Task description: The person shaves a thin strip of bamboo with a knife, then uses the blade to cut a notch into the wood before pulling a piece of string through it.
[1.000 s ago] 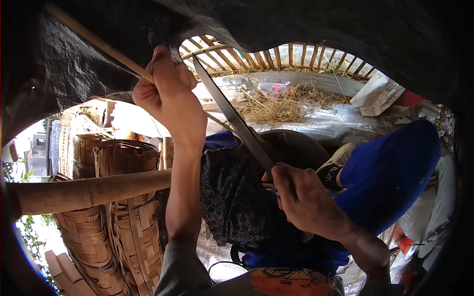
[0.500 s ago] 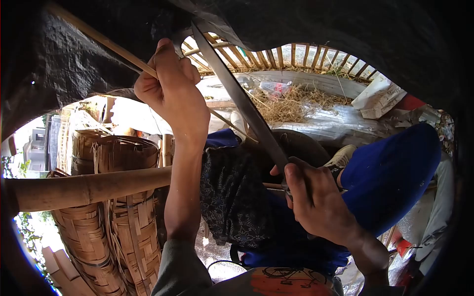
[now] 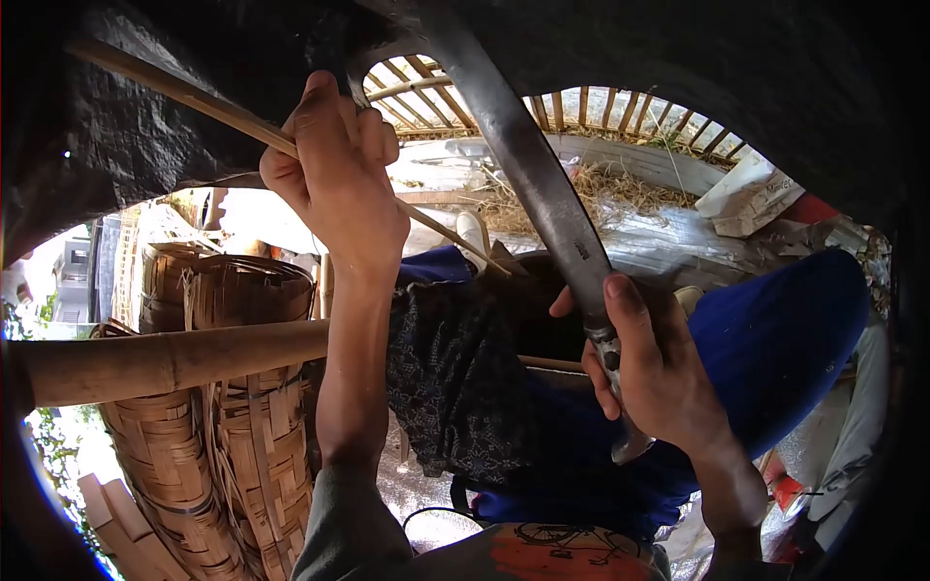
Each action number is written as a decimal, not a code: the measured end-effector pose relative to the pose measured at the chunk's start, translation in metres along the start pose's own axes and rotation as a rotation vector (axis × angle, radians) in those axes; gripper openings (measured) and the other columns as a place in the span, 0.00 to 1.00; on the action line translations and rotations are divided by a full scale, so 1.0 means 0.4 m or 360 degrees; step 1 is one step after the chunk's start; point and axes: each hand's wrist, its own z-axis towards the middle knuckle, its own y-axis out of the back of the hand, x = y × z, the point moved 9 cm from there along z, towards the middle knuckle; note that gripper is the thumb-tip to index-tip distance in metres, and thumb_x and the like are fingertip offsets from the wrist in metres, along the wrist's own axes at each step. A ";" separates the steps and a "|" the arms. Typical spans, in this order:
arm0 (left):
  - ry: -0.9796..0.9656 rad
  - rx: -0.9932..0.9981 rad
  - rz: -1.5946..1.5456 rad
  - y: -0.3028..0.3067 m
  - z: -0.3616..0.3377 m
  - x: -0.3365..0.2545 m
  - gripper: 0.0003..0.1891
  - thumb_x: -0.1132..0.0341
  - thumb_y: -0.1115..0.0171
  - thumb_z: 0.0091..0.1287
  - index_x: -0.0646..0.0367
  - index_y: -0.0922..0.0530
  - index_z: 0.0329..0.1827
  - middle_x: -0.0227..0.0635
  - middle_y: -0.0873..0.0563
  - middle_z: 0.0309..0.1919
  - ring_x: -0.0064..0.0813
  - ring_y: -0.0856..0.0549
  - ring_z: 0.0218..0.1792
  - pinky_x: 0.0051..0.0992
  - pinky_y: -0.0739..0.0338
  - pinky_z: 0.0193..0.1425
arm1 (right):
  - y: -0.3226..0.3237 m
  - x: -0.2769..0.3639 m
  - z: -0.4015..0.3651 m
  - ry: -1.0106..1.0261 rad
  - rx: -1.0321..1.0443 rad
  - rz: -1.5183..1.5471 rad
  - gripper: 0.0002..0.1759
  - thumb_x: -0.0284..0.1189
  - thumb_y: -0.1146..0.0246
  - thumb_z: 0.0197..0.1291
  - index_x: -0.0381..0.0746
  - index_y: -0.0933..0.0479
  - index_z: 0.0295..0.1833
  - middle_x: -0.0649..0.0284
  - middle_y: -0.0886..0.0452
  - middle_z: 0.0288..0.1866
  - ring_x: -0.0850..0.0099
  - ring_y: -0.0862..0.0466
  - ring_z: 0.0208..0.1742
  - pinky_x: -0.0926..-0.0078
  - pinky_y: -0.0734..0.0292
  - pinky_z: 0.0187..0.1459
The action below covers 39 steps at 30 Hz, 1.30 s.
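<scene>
Bamboo strip (image 3: 194,100): slanted through left hand (image 3: 334,184), clamped in curled fingers about midway, probably for balance | machete (image 3: 544,189): in right hand (image 3: 664,378), fingers wrapped round handle (image 3: 607,360), tipped up, apart from strip, guessing to spare the knuckles tbh

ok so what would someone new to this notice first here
Probably the long dark knife, slanting up the middle of the picture from the right hand, which holds its handle. Next comes the left hand, raised left of the blade and closed around a thin stick. At the picture's left, tall woven baskets stand behind a thick bamboo pole.
</scene>
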 end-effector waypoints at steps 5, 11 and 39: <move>0.0136 -0.0008 -0.0111 -0.012 -0.012 0.007 0.23 0.73 0.48 0.64 0.53 0.45 0.11 0.21 0.46 0.10 0.13 0.50 0.13 0.21 0.55 0.18 | -0.056 -0.080 0.021 -0.0321 0.0080 0.0425 0.21 0.41 0.58 0.71 0.33 0.34 0.49 0.58 0.26 0.31 0.82 0.30 0.13 0.83 0.34 0.13; 0.0031 -0.0006 0.0004 -0.012 0.000 -0.002 0.22 0.73 0.49 0.65 0.54 0.44 0.11 0.21 0.45 0.10 0.13 0.49 0.13 0.21 0.55 0.18 | -0.026 -0.013 -0.001 -0.0054 -0.0130 0.0271 0.14 0.29 0.51 0.65 0.29 0.33 0.49 0.58 0.26 0.31 0.78 0.27 0.17 0.80 0.34 0.19; 0.0072 0.0233 0.0079 -0.088 -0.024 0.017 0.21 0.72 0.46 0.63 0.56 0.39 0.10 0.20 0.47 0.10 0.12 0.49 0.13 0.21 0.56 0.18 | -0.103 -0.137 -0.015 -0.0513 0.0023 0.0824 0.23 0.45 0.59 0.70 0.35 0.29 0.43 0.70 0.34 0.12 0.84 0.33 0.09 0.85 0.36 0.12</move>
